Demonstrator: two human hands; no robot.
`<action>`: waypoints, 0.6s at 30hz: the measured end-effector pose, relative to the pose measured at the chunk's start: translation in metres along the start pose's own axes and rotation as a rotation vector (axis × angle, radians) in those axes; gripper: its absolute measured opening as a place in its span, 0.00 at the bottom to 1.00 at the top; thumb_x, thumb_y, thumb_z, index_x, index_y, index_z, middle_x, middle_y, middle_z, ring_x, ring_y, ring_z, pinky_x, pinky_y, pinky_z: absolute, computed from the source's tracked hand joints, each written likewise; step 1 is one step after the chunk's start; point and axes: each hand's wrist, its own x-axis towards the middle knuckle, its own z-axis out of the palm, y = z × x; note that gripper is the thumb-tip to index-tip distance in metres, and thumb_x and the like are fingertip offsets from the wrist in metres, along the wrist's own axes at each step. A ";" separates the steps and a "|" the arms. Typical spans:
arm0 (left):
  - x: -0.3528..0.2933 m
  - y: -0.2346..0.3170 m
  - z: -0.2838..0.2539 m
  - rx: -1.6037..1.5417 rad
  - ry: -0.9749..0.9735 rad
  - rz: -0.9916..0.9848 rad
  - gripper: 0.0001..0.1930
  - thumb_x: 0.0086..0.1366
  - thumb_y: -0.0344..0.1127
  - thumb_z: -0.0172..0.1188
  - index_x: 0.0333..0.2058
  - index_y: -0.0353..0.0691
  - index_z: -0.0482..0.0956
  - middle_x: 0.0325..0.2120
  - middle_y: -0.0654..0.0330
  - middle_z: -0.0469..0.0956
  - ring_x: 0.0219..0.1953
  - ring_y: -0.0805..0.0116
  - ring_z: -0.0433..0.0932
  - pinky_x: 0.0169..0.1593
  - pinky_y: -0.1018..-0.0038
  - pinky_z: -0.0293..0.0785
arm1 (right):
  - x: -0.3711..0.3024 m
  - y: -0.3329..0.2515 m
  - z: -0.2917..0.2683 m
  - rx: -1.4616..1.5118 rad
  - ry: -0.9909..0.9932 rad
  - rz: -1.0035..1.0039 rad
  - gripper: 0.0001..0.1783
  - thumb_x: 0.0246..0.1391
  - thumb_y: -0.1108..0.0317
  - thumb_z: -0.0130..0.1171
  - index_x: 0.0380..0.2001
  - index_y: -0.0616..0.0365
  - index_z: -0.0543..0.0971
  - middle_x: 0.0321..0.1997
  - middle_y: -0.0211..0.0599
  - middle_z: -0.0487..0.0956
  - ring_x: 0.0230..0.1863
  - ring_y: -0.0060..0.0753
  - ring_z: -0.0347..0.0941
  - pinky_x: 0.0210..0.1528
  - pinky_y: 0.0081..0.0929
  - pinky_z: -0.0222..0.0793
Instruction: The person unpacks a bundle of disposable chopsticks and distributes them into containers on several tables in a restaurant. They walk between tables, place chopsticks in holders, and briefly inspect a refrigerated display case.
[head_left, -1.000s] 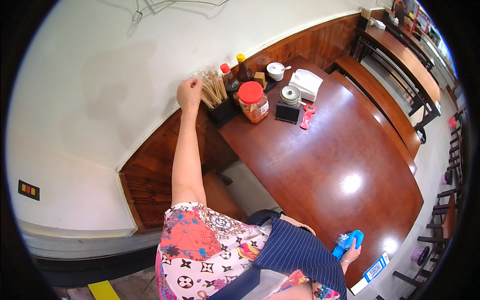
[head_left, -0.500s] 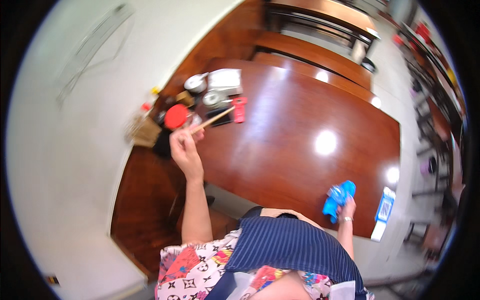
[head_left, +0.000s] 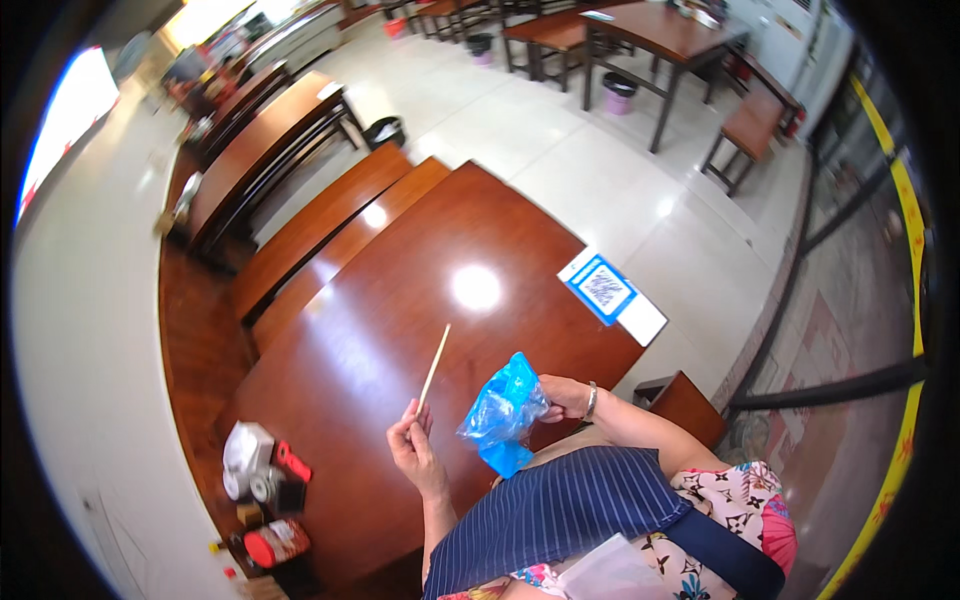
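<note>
My left hand (head_left: 412,440) is closed around the lower end of a pale wooden chopstick (head_left: 435,365), which points up and away over the table (head_left: 400,260). I cannot tell whether it is one stick or two pressed together. In my right hand (head_left: 566,397) is a crumpled blue bundle (head_left: 515,380) with clear plastic about it, held in front of the striped apron. The fingers press its right side and are partly hidden. A small gap parts the bundle from my left hand.
At the table's lower left corner stand a white tissue box (head_left: 248,447), white round containers (head_left: 262,486), a red handheld object (head_left: 293,461) and a red-lidded jar (head_left: 276,543). A blue-and-white code card (head_left: 610,295) lies by the right edge. Benches (head_left: 320,230) line the far side.
The view has swung to the right. My left hand, holding the chopstick, has moved away from the jar and containers. The blue bundle in my right hand is now close to my left hand.
</note>
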 end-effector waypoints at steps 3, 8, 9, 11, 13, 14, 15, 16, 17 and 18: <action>-0.001 -0.006 0.047 0.109 -0.223 0.004 0.04 0.64 0.26 0.42 0.35 0.33 0.65 0.47 0.43 0.69 0.45 0.62 0.72 0.49 0.70 0.69 | -0.005 -0.003 -0.032 -0.099 0.040 0.000 0.17 0.58 0.53 0.43 0.21 0.51 0.67 0.11 0.20 0.60 0.09 0.14 0.51 0.10 0.14 0.48; -0.018 -0.030 0.117 0.175 -0.354 -0.109 0.07 0.59 0.27 0.52 0.37 0.34 0.68 0.36 0.54 0.75 0.38 0.71 0.73 0.42 0.75 0.69 | -0.022 -0.017 -0.066 0.016 0.191 -0.313 0.17 0.57 0.54 0.44 0.37 0.54 0.75 0.35 0.30 0.75 0.37 0.21 0.68 0.43 0.23 0.64; -0.021 -0.035 0.126 0.189 -0.384 -0.091 0.08 0.59 0.26 0.52 0.38 0.34 0.69 0.35 0.56 0.74 0.37 0.72 0.72 0.41 0.76 0.68 | -0.026 -0.018 -0.079 0.024 0.197 -0.340 0.17 0.58 0.56 0.42 0.36 0.55 0.76 0.37 0.32 0.76 0.38 0.21 0.68 0.44 0.23 0.63; -0.024 -0.050 0.142 0.215 -0.443 -0.057 0.10 0.58 0.26 0.52 0.40 0.33 0.69 0.31 0.60 0.74 0.35 0.74 0.72 0.38 0.77 0.68 | -0.035 -0.020 -0.101 -0.098 0.258 -0.387 0.15 0.56 0.57 0.45 0.37 0.53 0.75 0.37 0.31 0.75 0.38 0.22 0.68 0.46 0.23 0.63; -0.033 -0.058 0.152 0.168 -0.455 -0.154 0.11 0.58 0.25 0.51 0.41 0.34 0.69 0.31 0.60 0.74 0.35 0.75 0.71 0.36 0.77 0.68 | -0.039 -0.021 -0.119 -0.332 0.308 -0.513 0.13 0.53 0.58 0.50 0.38 0.53 0.74 0.39 0.32 0.74 0.40 0.25 0.68 0.47 0.26 0.64; -0.035 -0.059 0.155 0.145 -0.460 -0.204 0.12 0.58 0.24 0.50 0.42 0.34 0.69 0.31 0.60 0.74 0.34 0.75 0.71 0.36 0.77 0.68 | -0.039 -0.020 -0.125 -0.438 0.346 -0.574 0.13 0.51 0.58 0.52 0.38 0.52 0.73 0.39 0.33 0.73 0.41 0.27 0.69 0.48 0.27 0.64; -0.033 -0.051 0.162 0.147 -0.531 -0.191 0.13 0.59 0.24 0.49 0.44 0.34 0.68 0.31 0.60 0.74 0.34 0.75 0.72 0.36 0.78 0.68 | -0.036 -0.018 -0.129 -0.503 0.394 -0.626 0.14 0.50 0.59 0.54 0.38 0.52 0.72 0.40 0.33 0.73 0.42 0.28 0.69 0.49 0.28 0.65; -0.032 -0.053 0.164 0.126 -0.553 -0.247 0.14 0.59 0.24 0.49 0.45 0.34 0.68 0.32 0.60 0.74 0.35 0.75 0.71 0.37 0.78 0.68 | -0.034 -0.015 -0.132 -0.211 0.410 -0.528 0.15 0.50 0.59 0.55 0.39 0.52 0.72 0.40 0.33 0.73 0.42 0.28 0.69 0.48 0.28 0.66; -0.029 -0.054 0.164 0.107 -0.576 -0.302 0.14 0.59 0.23 0.49 0.45 0.34 0.68 0.33 0.60 0.74 0.35 0.75 0.71 0.38 0.78 0.68 | -0.034 -0.026 -0.122 0.096 0.447 -0.453 0.16 0.50 0.59 0.56 0.40 0.52 0.72 0.40 0.33 0.73 0.42 0.28 0.70 0.47 0.28 0.66; -0.026 -0.054 0.164 0.090 -0.600 -0.357 0.14 0.59 0.23 0.49 0.45 0.34 0.68 0.34 0.60 0.74 0.36 0.75 0.71 0.39 0.78 0.67 | -0.041 -0.036 -0.114 0.217 0.453 -0.415 0.17 0.49 0.59 0.56 0.41 0.53 0.71 0.40 0.33 0.73 0.41 0.27 0.70 0.46 0.27 0.67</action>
